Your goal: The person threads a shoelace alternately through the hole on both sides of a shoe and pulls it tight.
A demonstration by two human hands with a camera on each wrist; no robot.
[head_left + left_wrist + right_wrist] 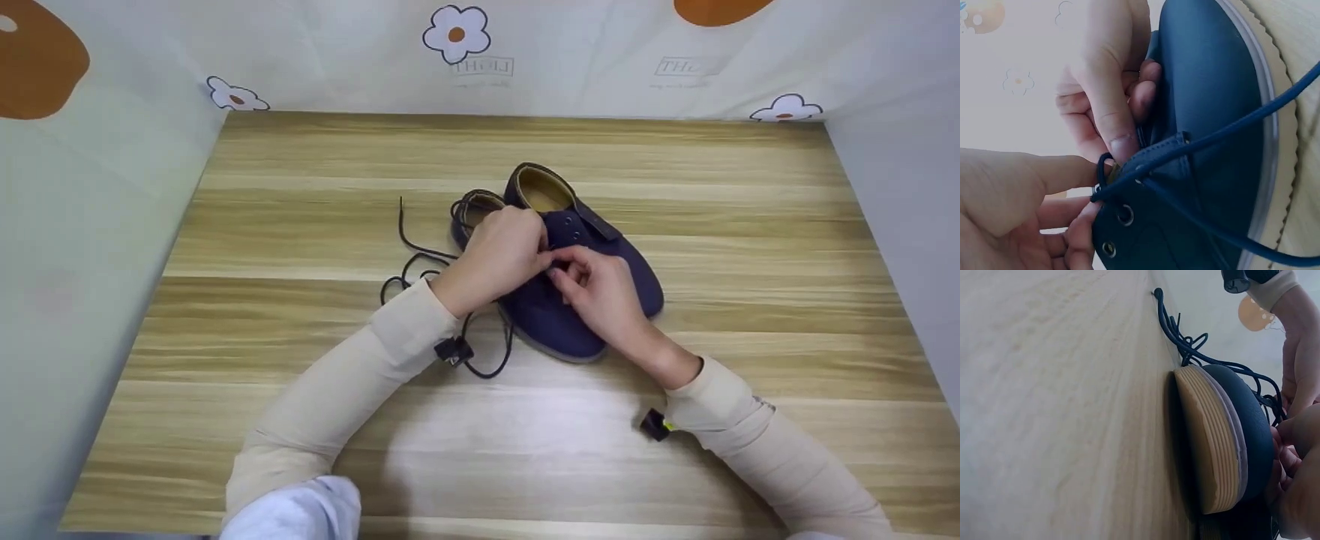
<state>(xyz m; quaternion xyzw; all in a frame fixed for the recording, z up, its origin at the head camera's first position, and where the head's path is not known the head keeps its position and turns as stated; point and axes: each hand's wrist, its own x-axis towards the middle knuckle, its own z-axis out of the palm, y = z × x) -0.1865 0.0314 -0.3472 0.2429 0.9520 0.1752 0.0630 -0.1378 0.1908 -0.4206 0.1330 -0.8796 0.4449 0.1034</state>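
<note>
Two dark navy shoes lie side by side, toes toward me: a near shoe (pixel 551 326) at left and a second shoe (pixel 641 274) behind it at right. My left hand (pixel 495 251) reaches over the near shoe. Its thumb and fingers pinch a dark shoelace (pixel 1224 121) by the upper eyelets, seen in the left wrist view. Opposite it, my right hand (pixel 607 292) pinches the edge of the near shoe's eyelet flap (pixel 1154 154), its thumb pressed there. A metal-ringed eyelet (pixel 1126 215) with lace through it shows below the fingers.
Loose lace (pixel 412 262) trails over the wooden table (pixel 300 225) left of the shoes, and another loop (pixel 495 371) hangs in front. On the second shoe, a strap-like flap (pixel 596 220) sticks out sideways. Flower-printed sheeting (pixel 360 60) encloses the table.
</note>
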